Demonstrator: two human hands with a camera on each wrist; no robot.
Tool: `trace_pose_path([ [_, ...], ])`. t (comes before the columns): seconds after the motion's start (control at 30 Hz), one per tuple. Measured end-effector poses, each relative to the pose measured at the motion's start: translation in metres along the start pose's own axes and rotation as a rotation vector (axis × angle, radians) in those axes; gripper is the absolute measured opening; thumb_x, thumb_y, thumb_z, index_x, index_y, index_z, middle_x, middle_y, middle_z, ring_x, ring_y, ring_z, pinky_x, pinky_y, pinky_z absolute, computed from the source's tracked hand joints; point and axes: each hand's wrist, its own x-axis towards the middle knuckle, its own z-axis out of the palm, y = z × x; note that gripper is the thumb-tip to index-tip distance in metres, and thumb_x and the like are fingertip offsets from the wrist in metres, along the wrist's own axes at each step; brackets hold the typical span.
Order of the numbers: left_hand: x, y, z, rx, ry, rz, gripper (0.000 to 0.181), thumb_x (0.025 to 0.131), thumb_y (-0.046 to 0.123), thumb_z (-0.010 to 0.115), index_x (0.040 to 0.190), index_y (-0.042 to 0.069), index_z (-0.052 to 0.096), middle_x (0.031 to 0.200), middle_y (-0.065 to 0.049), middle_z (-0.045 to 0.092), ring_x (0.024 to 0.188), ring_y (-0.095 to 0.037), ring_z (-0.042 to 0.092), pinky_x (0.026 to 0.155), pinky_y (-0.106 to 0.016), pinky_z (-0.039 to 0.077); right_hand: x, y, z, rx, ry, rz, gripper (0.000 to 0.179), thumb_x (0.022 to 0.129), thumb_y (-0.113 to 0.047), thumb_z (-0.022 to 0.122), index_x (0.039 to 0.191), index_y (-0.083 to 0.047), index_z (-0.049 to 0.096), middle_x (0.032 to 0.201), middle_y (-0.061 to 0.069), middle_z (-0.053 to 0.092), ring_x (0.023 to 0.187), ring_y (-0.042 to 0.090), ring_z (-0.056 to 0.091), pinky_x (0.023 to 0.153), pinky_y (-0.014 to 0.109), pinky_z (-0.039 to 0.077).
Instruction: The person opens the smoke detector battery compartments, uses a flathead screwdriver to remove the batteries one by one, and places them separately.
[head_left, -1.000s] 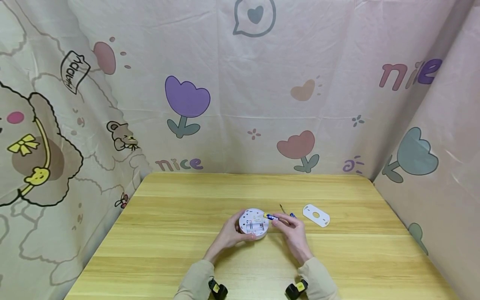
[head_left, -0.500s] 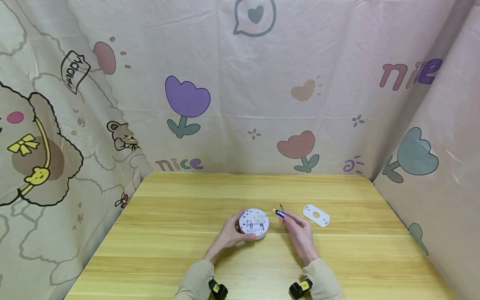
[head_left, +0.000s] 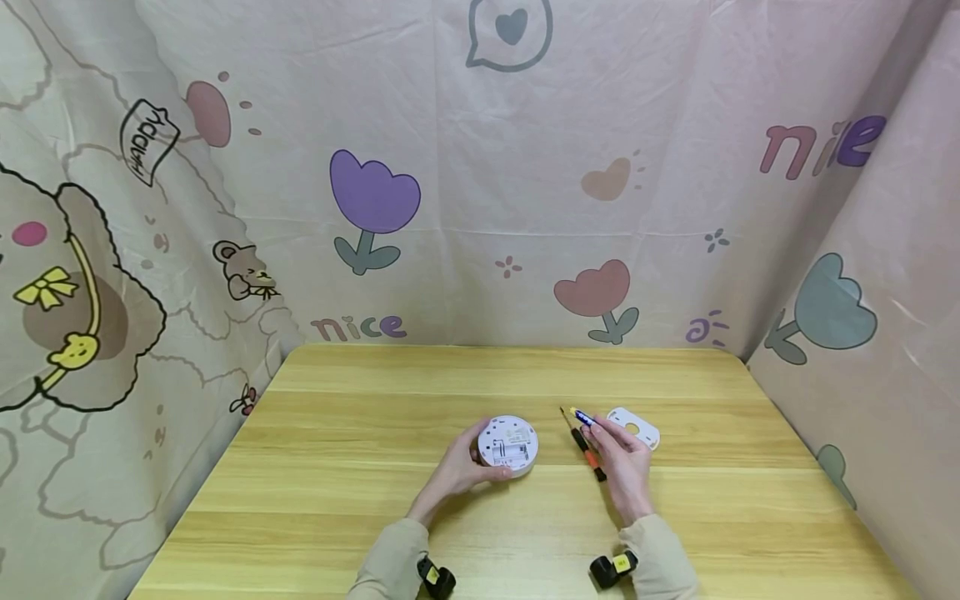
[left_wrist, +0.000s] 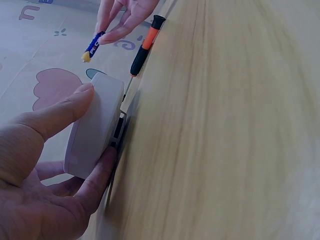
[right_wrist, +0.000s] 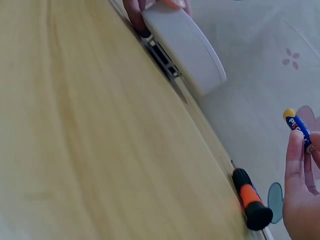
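Note:
My left hand (head_left: 459, 463) grips a round white device (head_left: 516, 435) by its rim, its underside with a rectangular compartment facing up in the head view. The left wrist view shows the thumb on the white casing (left_wrist: 97, 122) and fingers beneath. My right hand (head_left: 626, 468) pinches a blue battery (head_left: 583, 417) with a yellow end between thumb and fingertips, held above the table. In the right wrist view, the battery (right_wrist: 297, 126) points up and to the left. Just left of that hand lies a black and orange screwdriver (head_left: 587, 452).
A white oblong plate (head_left: 647, 433) with a round hole lies behind the right hand, partly covered by it. A blue sliver shows behind the screwdriver (right_wrist: 248, 196) in the right wrist view. Patterned cloth (head_left: 480, 192) surrounds the wooden table (head_left: 337, 433).
My right hand has moved away from the device to the right, carrying the battery. The screwdriver's handle has come into sight, and the plate is now partly covered. The left hand has stayed put.

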Motion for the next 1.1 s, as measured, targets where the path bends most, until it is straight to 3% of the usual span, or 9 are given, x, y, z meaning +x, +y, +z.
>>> trace_pose_path([
  [0.23, 0.000, 0.000, 0.000, -0.013, -0.003, -0.003, 0.098, 0.060, 0.029, 0.081, 0.138, 0.002, 0.028, 0.134, -0.022, 0.040, 0.105, -0.026, 0.053, 0.089, -0.038, 0.048, 0.004, -0.004, -0.008, -0.001, 0.123, -0.021, 0.050, 0.075, 0.003, 0.066, 0.117, 0.017, 0.044, 0.086, 0.009, 0.069, 0.080, 0.021, 0.068, 0.084, 0.031, 0.052],
  [0.37, 0.000, 0.000, 0.000, -0.012, 0.000, -0.001, 0.098, 0.060, 0.029, 0.081, 0.138, 0.002, 0.028, 0.135, -0.022, 0.040, 0.105, -0.027, 0.053, 0.089, -0.039, 0.048, 0.006, -0.003, -0.011, -0.051, 0.199, -0.038, 0.051, 0.073, 0.001, 0.068, 0.116, 0.017, 0.046, 0.083, 0.007, 0.070, 0.077, 0.020, 0.068, 0.082, 0.034, 0.053],
  [0.77, -0.001, 0.002, 0.000, -0.007, 0.002, 0.001, 0.098, 0.060, 0.030, 0.081, 0.138, 0.002, 0.029, 0.137, -0.022, 0.038, 0.112, -0.030, 0.050, 0.095, -0.043, 0.045, 0.007, 0.002, -0.018, -0.097, 0.253, -0.035, 0.045, 0.072, 0.003, 0.068, 0.112, 0.015, 0.051, 0.082, 0.008, 0.071, 0.073, 0.018, 0.068, 0.078, 0.030, 0.054],
  [0.9, -0.001, 0.002, 0.000, -0.006, 0.001, 0.003, 0.097, 0.060, 0.030, 0.080, 0.138, 0.002, 0.028, 0.137, -0.022, 0.037, 0.114, -0.031, 0.049, 0.096, -0.044, 0.044, 0.007, 0.002, -0.020, -0.177, 0.262, -0.033, 0.044, 0.072, 0.002, 0.069, 0.111, 0.014, 0.052, 0.078, 0.002, 0.071, 0.071, 0.015, 0.068, 0.075, 0.028, 0.055],
  [1.1, -0.001, 0.001, 0.000, -0.005, 0.004, 0.009, 0.097, 0.060, 0.030, 0.080, 0.138, 0.002, 0.029, 0.137, -0.022, 0.037, 0.117, -0.033, 0.047, 0.099, -0.046, 0.041, 0.006, 0.003, -0.020, -0.408, 0.306, -0.035, 0.038, 0.071, -0.002, 0.070, 0.106, 0.008, 0.060, 0.070, -0.012, 0.068, 0.066, 0.008, 0.066, 0.067, 0.018, 0.055],
])
